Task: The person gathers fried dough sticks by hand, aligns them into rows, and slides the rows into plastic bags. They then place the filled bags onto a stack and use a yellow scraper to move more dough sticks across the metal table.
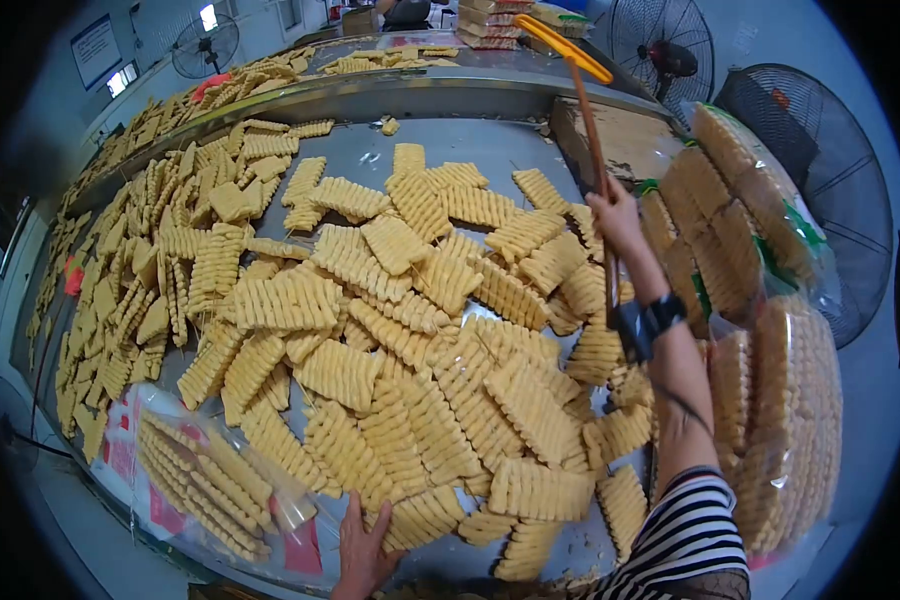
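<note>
Wavy yellow noodle blocks [410, 330] lie heaped over a metal table [450, 140]. At the front edge, my left hand [363, 550] has its fingers apart and touches the nearest blocks, holding nothing. My right hand [615, 215] reaches out at the right and is closed around a long brown stick [588, 120]. An orange loop-shaped piece [565, 48] shows at the far end of the stick. A dark watch [660, 315] is on the right wrist. Left of my left hand lies a clear bag [205, 480] with blocks inside.
Filled clear bags [790, 400] are stacked along the right side, near a wooden board [610, 135]. Large black fans [810, 180] stand behind them. A raised metal ledge [370, 95] crosses the back, with more blocks beyond it. Part of a person [407, 12] shows at the top.
</note>
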{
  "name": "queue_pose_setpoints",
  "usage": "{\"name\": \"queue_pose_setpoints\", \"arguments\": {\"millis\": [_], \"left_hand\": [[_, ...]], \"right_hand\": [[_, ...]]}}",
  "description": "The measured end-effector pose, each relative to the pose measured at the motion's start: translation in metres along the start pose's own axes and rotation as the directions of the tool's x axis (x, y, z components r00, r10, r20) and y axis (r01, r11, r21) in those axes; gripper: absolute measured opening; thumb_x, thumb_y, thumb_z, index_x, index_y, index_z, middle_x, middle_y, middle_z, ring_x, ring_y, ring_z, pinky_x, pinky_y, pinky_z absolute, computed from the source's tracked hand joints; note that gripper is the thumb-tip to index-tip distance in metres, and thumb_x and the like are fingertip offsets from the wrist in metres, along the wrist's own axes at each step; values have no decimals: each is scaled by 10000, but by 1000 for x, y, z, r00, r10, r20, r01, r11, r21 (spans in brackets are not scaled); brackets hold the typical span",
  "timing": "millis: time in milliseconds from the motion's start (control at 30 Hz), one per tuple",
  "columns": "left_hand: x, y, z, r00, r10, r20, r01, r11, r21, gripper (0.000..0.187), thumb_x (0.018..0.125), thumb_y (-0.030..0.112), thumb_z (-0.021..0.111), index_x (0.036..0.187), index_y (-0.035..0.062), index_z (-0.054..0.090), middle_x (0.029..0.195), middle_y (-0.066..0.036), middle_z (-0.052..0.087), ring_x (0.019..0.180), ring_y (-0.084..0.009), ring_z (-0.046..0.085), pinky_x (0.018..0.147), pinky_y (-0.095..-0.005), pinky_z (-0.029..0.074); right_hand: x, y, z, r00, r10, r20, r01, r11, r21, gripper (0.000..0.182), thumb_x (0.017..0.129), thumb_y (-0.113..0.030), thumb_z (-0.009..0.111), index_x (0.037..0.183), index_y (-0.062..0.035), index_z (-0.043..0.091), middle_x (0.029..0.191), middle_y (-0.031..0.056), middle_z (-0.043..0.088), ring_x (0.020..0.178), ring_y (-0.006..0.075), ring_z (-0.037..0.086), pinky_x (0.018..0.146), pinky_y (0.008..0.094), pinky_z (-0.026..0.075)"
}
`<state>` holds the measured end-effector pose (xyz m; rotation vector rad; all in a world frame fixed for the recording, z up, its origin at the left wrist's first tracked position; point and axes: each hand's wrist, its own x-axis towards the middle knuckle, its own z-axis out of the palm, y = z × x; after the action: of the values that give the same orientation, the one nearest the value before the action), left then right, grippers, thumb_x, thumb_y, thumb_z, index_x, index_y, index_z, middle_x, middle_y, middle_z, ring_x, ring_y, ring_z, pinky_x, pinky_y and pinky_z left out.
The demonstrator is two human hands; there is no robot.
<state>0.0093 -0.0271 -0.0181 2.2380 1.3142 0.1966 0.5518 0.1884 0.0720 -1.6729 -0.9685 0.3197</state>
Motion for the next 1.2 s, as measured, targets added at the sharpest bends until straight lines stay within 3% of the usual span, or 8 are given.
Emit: {"name": "queue_pose_setpoints", "arguments": {"millis": [200,400,467,667,800,900,967,1200], "left_hand": [[1,-7,11,999,20,-30,-20,1000,-21,792,627,33,662,1382,120,440,1437,-352,237,1233,-490,396,986,-462,395],[-2,-11,8,999,-17,39,18,1000,-16,944,503,156,862,1357,159,459,1452,-326,198,1191,-457,410,958,-466,382],[0,-11,6,999,35,13,-35,999,28,949,503,162,862,1361,166,458,1452,-323,206,1133,-439,449,932,-460,400],[-2,-7,4,999,36,8,-36,999,30,949,504,167,860,1363,149,457,1455,-331,192,1201,-458,404,964,-472,374],[-3,3,1,1000,-5,20,4,998,63,960,509,126,855,1372,118,435,1451,-338,188,1278,-482,323,1004,-484,332],[-3,7,0,999,36,-16,-35,997,71,1005,510,110,856,1400,116,390,1451,-337,186,1299,-483,291,1012,-506,308],[-5,10,0,998,56,-31,-54,997,61,996,516,116,855,1397,107,391,1447,-334,193,1296,-481,295,1010,-506,308],[-9,21,-9,966,219,-136,-205,973,107,926,575,144,843,1375,30,390,1391,-299,312,1251,-462,355,1014,-485,328]], "right_hand": [[87,55,-21,962,191,196,-252,895,368,191,849,-108,677,893,-17,515,679,39,546,519,124,510,473,251,413],[54,133,-68,890,354,286,-438,836,329,684,786,72,620,1392,11,309,923,99,624,813,173,614,692,310,502],[47,131,-88,888,456,-56,-417,852,315,759,765,62,622,1445,-95,324,1057,118,641,942,198,619,757,354,505],[24,88,-70,926,-207,-317,-97,679,-728,434,785,-120,652,1216,-117,604,1014,169,674,989,263,635,813,336,492],[-89,34,-42,976,-142,166,167,974,-151,508,809,-351,716,1175,-18,601,831,81,660,777,151,619,674,294,483],[-221,-41,-32,842,186,506,-8,943,-333,880,670,-526,788,1319,-9,494,1056,169,634,927,225,609,834,330,471],[-283,-8,-15,861,-43,507,242,911,-334,933,685,-491,779,1379,-4,390,1253,224,541,1171,393,507,1018,415,382],[-313,-9,1,988,-75,138,124,912,-391,438,884,-226,633,1224,28,525,1066,258,618,956,374,624,794,367,503]]}}
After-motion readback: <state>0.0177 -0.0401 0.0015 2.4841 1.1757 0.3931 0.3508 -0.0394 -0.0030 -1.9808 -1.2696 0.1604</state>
